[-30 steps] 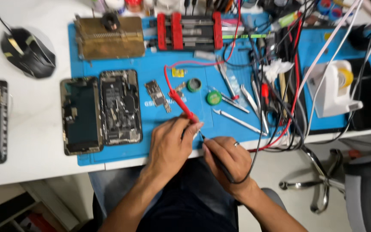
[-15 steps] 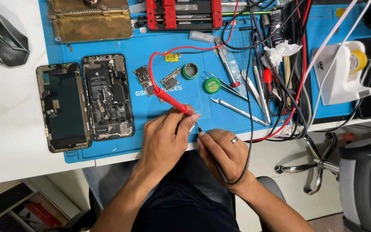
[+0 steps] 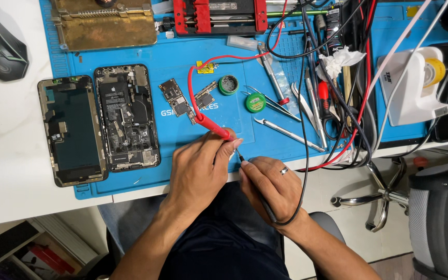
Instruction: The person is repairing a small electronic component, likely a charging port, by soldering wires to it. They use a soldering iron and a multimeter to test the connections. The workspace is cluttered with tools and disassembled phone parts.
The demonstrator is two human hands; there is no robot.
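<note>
Head view, left hand [image 3: 198,168] fingers pinching red probe [image 3: 212,126], right hand [image 3: 273,186] fingers gripping black probe [image 3: 255,181]

Both hands sit low at the front edge of the blue mat [image 3: 130,179], the left hand [image 3: 198,168] gripping a red probe [image 3: 212,127], the right hand [image 3: 270,186] a black probe [image 3: 239,154], tips almost meeting. Bare mat lies just ahead of them, a small open patch. Left of it, the opened phone body [image 3: 126,116] and the detached screen [image 3: 72,129] block the way. Straight ahead lie two small circuit boards [image 3: 185,99] and two round tins [image 3: 242,93]; the red lead [image 3: 195,78] loops over that ground. To the right, tweezers [image 3: 286,132] and a thick tangle of cables [image 3: 338,103] crowd the mat. White tabletop [image 3: 6,176] far left lies open.
</note>
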